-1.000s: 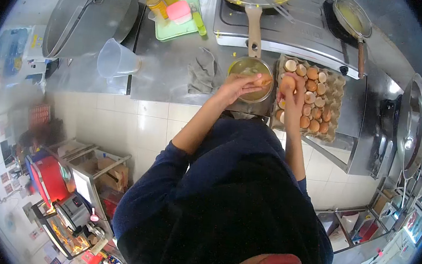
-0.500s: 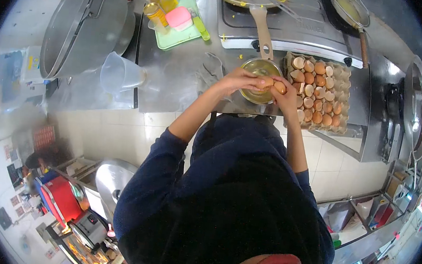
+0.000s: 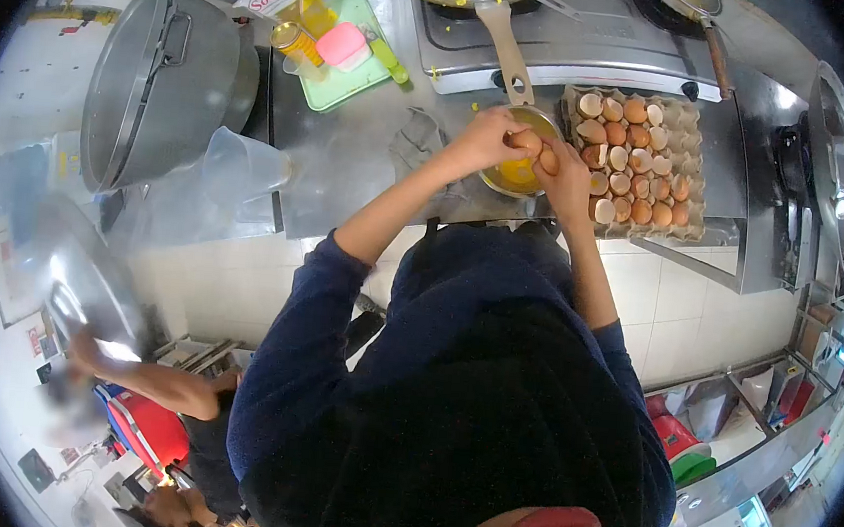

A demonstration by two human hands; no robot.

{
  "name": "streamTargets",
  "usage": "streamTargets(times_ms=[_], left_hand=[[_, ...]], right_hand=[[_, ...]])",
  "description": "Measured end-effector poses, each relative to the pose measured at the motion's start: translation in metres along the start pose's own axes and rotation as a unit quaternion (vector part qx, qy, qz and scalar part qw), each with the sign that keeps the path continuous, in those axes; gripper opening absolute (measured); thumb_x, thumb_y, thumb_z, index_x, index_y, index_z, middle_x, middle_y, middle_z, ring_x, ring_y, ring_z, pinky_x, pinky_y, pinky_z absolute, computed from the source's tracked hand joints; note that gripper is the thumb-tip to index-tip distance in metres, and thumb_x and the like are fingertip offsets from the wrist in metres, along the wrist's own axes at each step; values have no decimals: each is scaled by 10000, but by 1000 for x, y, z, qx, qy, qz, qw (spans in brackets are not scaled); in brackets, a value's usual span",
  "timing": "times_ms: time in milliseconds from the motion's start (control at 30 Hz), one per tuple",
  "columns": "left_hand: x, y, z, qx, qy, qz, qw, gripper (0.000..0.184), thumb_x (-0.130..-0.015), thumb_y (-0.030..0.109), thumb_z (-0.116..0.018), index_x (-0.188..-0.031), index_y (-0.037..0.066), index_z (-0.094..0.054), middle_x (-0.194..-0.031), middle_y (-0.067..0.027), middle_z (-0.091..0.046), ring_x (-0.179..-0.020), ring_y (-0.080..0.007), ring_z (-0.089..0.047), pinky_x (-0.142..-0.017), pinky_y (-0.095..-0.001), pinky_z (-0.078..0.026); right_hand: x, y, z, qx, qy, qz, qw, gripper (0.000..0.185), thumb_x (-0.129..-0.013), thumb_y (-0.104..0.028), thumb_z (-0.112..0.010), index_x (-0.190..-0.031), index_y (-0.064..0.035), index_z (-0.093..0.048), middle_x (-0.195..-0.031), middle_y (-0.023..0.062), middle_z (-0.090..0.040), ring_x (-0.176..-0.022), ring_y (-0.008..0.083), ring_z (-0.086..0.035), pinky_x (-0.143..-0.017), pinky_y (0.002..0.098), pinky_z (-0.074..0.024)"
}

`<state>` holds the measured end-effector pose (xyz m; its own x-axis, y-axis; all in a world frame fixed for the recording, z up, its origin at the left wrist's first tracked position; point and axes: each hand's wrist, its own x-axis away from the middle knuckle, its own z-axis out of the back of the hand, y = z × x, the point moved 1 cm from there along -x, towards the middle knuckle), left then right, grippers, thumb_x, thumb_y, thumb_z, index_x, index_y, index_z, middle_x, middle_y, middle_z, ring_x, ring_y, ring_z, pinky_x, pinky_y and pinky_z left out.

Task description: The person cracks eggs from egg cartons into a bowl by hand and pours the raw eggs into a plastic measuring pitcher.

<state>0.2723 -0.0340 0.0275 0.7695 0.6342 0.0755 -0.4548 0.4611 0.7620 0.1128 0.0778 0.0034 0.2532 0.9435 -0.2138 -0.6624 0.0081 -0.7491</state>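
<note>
Over a metal bowl (image 3: 516, 179) with yellow egg in it, both my hands meet close together. My left hand (image 3: 490, 141) is closed on a brown egg shell (image 3: 526, 142). Beside it, my right hand (image 3: 567, 182) grips another brown shell piece (image 3: 549, 161). Right of the bowl lies a cardboard egg tray (image 3: 684, 171) holding several brown shells, many of them broken open. A grey cloth (image 3: 420, 143) rests on the steel counter just left of the bowl.
Behind the bowl, a pan (image 3: 494, 11) sits on the stove (image 3: 601, 53). A green tray (image 3: 358, 75), a clear jug (image 3: 245, 168) and a large pot (image 3: 136, 88) stand leftward. Another person's arm (image 3: 156, 381) is at lower left, near a shiny metal lid (image 3: 89, 285).
My hands came together over the bowl, and yellow egg now shows in it. The other person has come into view at lower left, and the view has shifted.
</note>
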Motion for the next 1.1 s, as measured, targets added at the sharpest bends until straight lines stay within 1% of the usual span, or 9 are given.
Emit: streamTargets(times_ms=[167,267,433,767,833,900,1000,1067,1100], left_hand=[[1,10,0,-77,62,-52,994,452,-776,250,-790,-1185,88,-684,-1040,-119,-655,-896,-231,-665,-791,-332,-530],[1,15,7,149,-39,71,985,427,-808,217,-772,-1182,35,-674,-1173,-119,-648,-1014,-203,-650,-850,-327,-528],[-2,20,-27,580,-87,119,801,482,-903,111,-671,-1341,-10,-511,-1302,-121,-578,-1179,-208,-582,-996,-357,-490],[-78,72,-121,713,-128,140,675,441,-918,62,-639,-1331,-11,-501,-1255,-125,-603,-1152,-221,-601,-995,-334,-500],[-96,115,-126,714,-117,119,680,438,-914,81,-654,-1315,-19,-508,-1238,-121,-610,-1104,-215,-626,-970,-316,-509],[-124,142,-143,606,-46,93,788,462,-899,101,-679,-1307,-29,-507,-1229,-112,-613,-1098,-213,-630,-936,-314,-516],[-166,156,-182,532,-9,13,847,406,-902,136,-676,-1259,-15,-555,-1236,-126,-576,-1135,-213,-589,-946,-310,-506],[-183,167,-196,271,98,-15,958,377,-854,149,-701,-1186,-1,-603,-1144,-152,-595,-1111,-249,-596,-947,-343,-499],[-186,166,-200,271,100,-12,957,377,-854,149,-701,-1186,-1,-603,-1144,-152,-595,-1111,-249,-596,-947,-343,-499]], right_hand=[[0,-9,11,-12,12,6,1000,424,-709,-102,-751,-1120,-90,-647,-984,165,-674,-863,379,-653,-752,432,-532],[-4,-17,32,-58,-3,-21,998,376,-735,-100,-741,-1101,-73,-656,-980,159,-685,-871,347,-666,-775,396,-532],[-9,-14,73,-167,-16,-58,984,303,-794,-129,-732,-1079,-49,-668,-981,141,-704,-900,266,-688,-799,334,-528],[1,15,198,-145,30,-68,987,407,-802,-118,-739,-1196,-76,-650,-1005,118,-704,-901,179,-670,-794,293,-521],[8,34,227,-165,74,-125,975,384,-825,-104,-728,-1200,-77,-653,-931,53,-682,-824,117,-624,-733,258,-511],[19,51,258,-149,114,-177,966,362,-841,-110,-723,-1196,-81,-655,-869,19,-646,-731,91,-582,-655,230,-490],[42,100,293,-149,133,-222,954,350,-852,-122,-724,-1192,-86,-653,-811,-6,-599,-634,58,-520,-557,196,-436],[61,126,306,-182,134,-258,939,346,-853,-129,-726,-1189,-89,-652,-782,-16,-573,-594,40,-484,-508,182,-398],[69,133,311,-182,142,-260,938,333,-859,-132,-723,-1182,-90,-654,-768,-23,-558,-574,29,-456,-488,176,-366]])
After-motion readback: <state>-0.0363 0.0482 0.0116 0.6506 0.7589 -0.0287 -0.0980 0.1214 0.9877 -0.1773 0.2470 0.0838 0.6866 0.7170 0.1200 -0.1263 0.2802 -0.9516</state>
